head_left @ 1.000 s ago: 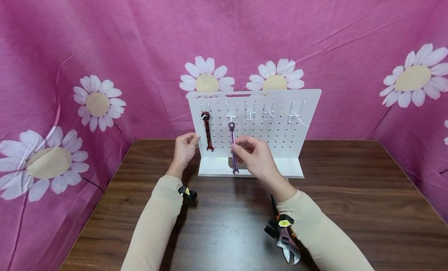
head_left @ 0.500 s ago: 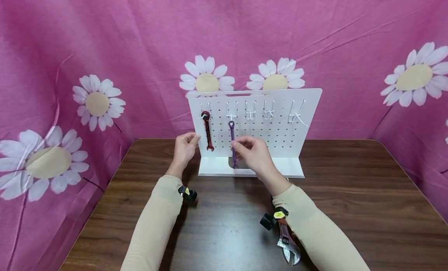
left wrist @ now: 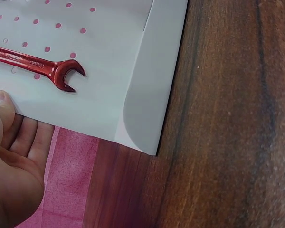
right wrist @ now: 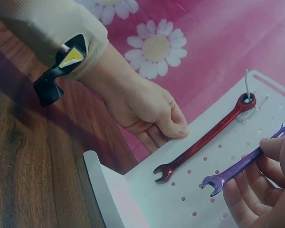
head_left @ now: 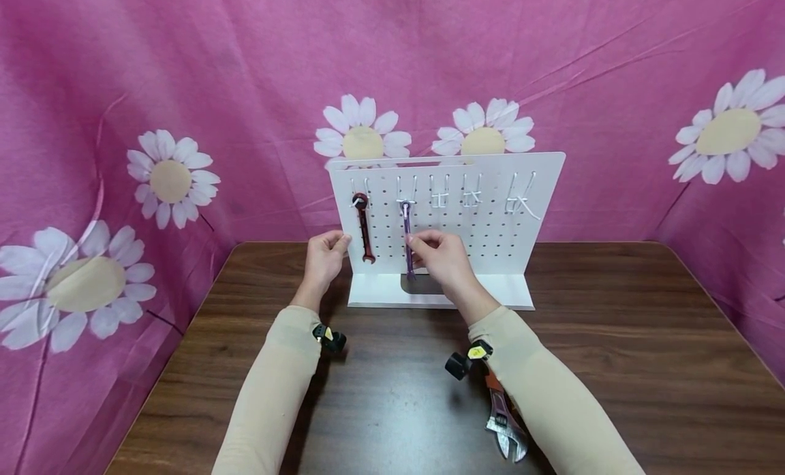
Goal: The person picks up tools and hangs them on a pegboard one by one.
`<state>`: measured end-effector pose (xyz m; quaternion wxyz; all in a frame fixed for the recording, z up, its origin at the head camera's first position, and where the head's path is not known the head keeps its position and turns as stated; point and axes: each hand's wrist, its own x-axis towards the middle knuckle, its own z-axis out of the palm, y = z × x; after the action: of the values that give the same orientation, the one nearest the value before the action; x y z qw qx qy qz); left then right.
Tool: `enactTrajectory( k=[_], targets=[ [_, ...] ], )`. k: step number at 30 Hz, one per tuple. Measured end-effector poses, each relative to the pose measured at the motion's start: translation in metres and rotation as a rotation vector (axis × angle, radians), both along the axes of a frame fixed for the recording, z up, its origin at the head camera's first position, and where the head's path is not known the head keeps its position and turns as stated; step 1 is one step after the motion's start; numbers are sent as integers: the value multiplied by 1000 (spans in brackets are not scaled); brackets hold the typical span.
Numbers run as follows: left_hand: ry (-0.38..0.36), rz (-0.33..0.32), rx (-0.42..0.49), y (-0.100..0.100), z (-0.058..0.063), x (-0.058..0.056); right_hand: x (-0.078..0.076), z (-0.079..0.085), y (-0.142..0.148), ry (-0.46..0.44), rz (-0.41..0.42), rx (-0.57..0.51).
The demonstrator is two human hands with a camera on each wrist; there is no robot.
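Observation:
At the left edge of a white pegboard [head_left: 544, 178], my left hand [head_left: 324, 262] grips the board, thumb in front and fingers behind. My right hand [head_left: 445, 258] pinches a purple combination wrench [right wrist: 235, 170] between thumb and fingers, its ring end up and its fork end down. That ring is at the second hook from the left, and the hook's tip appears to pass into it in the right wrist view. A red combination wrench [head_left: 364, 231] hangs by its ring on the leftmost hook; its fork end [left wrist: 66, 76] shows close up in the left wrist view.
More white hooks [head_left: 471, 191] line the board's upper right. An adjustable wrench [head_left: 506, 426] with an orange part lies on the brown table [head_left: 619, 339], partly hidden under my right forearm. Behind the board hangs a pink cloth [head_left: 264, 66] with daisies.
My right hand has raised the purple wrench, bringing its ring from below the second hook up to it. The left hand has kept its place on the board.

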<state>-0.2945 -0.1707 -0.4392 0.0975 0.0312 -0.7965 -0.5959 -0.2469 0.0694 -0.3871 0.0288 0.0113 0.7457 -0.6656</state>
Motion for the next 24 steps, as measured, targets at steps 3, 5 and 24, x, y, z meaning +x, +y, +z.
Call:
enactTrajectory(
  k=[3,5,24],
  targets=[
    [1,2,-7,0,0,0,-4,-1,-2,-17,-9,-31],
    [-2,0,-7,1,1,0,-7,-1,-2,-23,-16,-44],
    [-6,-3,-15,-1,-1,-1,-20,-15,1,-44,-65,-25]
  ],
)
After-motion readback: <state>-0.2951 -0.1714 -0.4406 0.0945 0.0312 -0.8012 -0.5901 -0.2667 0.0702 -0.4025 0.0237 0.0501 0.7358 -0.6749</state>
